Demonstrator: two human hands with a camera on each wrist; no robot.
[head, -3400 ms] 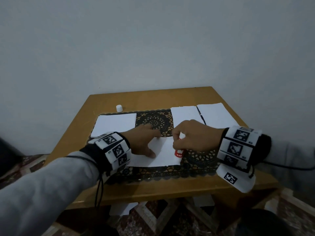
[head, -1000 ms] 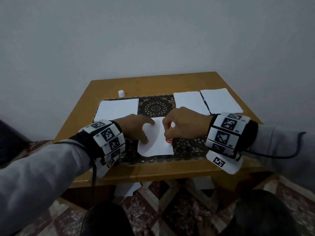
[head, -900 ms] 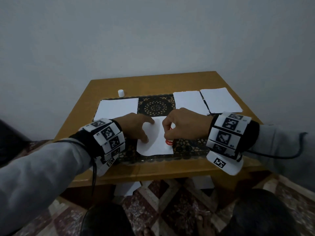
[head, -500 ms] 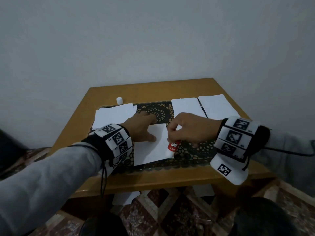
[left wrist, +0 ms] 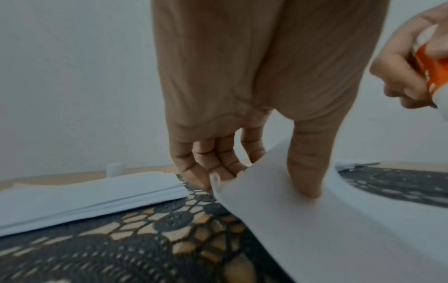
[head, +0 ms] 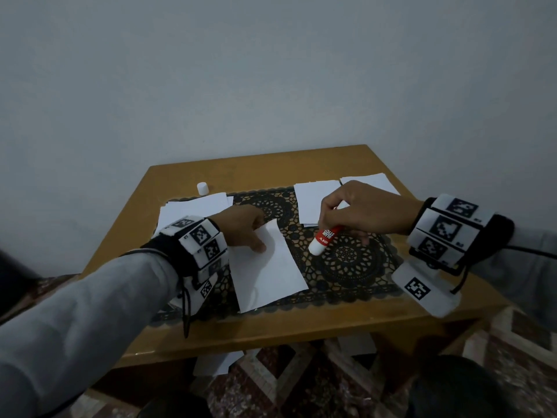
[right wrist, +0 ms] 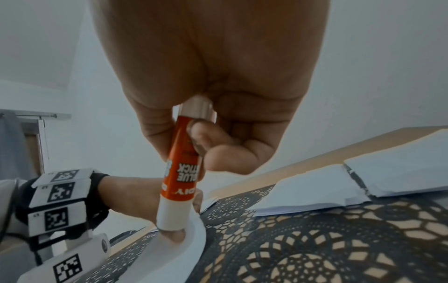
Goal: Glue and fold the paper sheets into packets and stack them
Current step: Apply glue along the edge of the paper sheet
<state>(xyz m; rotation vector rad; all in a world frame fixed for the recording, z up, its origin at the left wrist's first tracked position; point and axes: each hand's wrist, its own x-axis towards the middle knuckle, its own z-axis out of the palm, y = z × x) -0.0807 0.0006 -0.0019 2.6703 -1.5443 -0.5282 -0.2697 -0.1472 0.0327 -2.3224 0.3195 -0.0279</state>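
A white paper sheet [head: 266, 268] lies tilted on the black lace mat [head: 346, 260], its far left corner lifted. My left hand [head: 241, 230] pinches that corner, thumb on top [left wrist: 305, 172] and fingers curled under the edge [left wrist: 213, 164]. My right hand [head: 358, 212] hovers to the right of the sheet and grips a red and white glue stick [head: 325, 240], uncapped, with its white base pointing down toward the mat [right wrist: 179, 181].
A stack of white sheets [head: 196, 208] lies at the back left, with the white glue cap [head: 202, 187] behind it. Two more paper piles [head: 316, 200] [head: 373, 184] lie at the back right. The wooden table [head: 301, 327] stands against a plain wall.
My right hand has lifted the glue stick off the sheet and moved right. My left hand has shifted the sheet leftward and lifted its far corner.
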